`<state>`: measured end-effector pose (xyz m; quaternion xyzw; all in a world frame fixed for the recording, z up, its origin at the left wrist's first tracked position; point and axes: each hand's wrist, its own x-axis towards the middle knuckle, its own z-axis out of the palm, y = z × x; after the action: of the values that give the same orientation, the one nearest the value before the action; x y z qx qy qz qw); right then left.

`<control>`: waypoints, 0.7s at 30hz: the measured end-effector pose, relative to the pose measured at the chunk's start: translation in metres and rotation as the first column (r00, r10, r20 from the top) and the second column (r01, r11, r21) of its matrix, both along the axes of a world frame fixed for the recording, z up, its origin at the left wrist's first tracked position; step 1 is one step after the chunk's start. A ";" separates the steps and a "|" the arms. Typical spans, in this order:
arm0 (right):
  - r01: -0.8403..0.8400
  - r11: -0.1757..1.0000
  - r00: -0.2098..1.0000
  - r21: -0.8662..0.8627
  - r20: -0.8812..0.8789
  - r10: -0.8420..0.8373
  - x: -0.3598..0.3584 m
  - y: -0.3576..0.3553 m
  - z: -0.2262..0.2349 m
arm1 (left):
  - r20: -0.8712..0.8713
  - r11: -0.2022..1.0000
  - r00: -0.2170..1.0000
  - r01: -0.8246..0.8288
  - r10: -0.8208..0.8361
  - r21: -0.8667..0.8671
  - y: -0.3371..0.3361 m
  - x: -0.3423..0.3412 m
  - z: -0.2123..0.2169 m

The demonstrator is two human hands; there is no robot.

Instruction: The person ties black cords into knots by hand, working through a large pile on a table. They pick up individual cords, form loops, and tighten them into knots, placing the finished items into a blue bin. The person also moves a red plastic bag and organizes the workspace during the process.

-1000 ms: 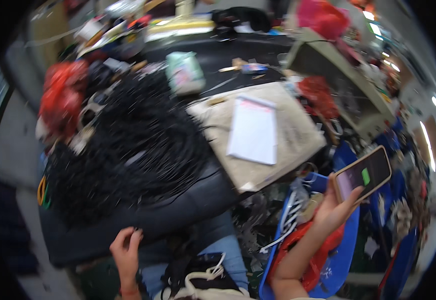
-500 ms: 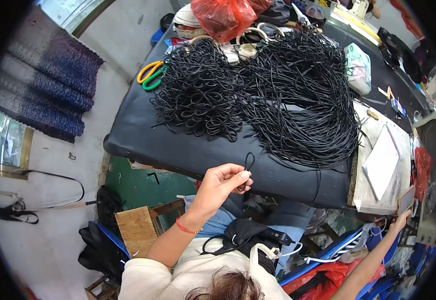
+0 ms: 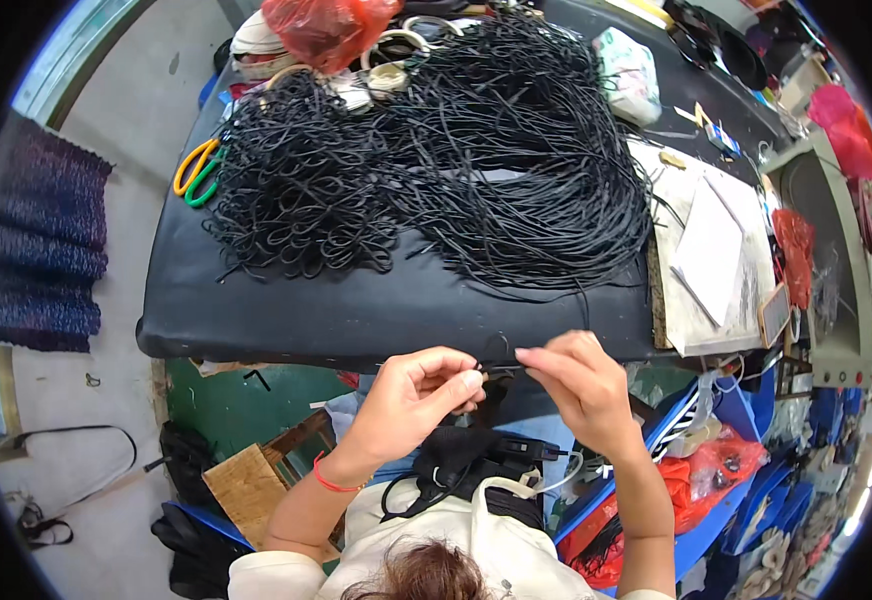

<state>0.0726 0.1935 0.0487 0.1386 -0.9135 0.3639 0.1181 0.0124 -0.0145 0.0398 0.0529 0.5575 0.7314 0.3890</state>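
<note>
While the left hand's fingertips clamp a thin black looped cord, its free part lies just beside the right hand's fingertips — can't tell if they're closed. Weak pinch = cord prob. slips, or snags w/ the tangled black cord pile beyond the fingers.

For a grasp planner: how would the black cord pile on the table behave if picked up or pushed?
The black cord pile is probably floppy, since its strands bend into curves and loops. Lifting part likely drags neighbours, as many strands cross. It seems unlikely to roll, being spread over the table.
</note>
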 end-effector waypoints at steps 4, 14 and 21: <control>-0.088 0.927 0.977 0.365 -0.148 0.152 0.011 -0.023 0.020 | -0.633 0.922 0.762 -0.136 -0.136 -0.362 0.007 0.000 -0.010; 0.107 0.971 0.957 -0.216 0.288 -0.041 -0.005 -0.025 0.002 | 0.071 0.970 0.997 -0.032 0.016 0.241 0.006 0.002 -0.015; 0.334 0.812 0.854 -0.478 0.519 -0.046 0.023 -0.053 0.003 | -0.189 0.994 0.976 -0.109 0.107 -0.001 0.011 0.008 -0.033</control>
<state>0.0953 0.1410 0.0521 -0.0921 -0.7779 0.6202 -0.0423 0.0206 -0.0036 0.0072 0.0892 0.5979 0.7402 0.2944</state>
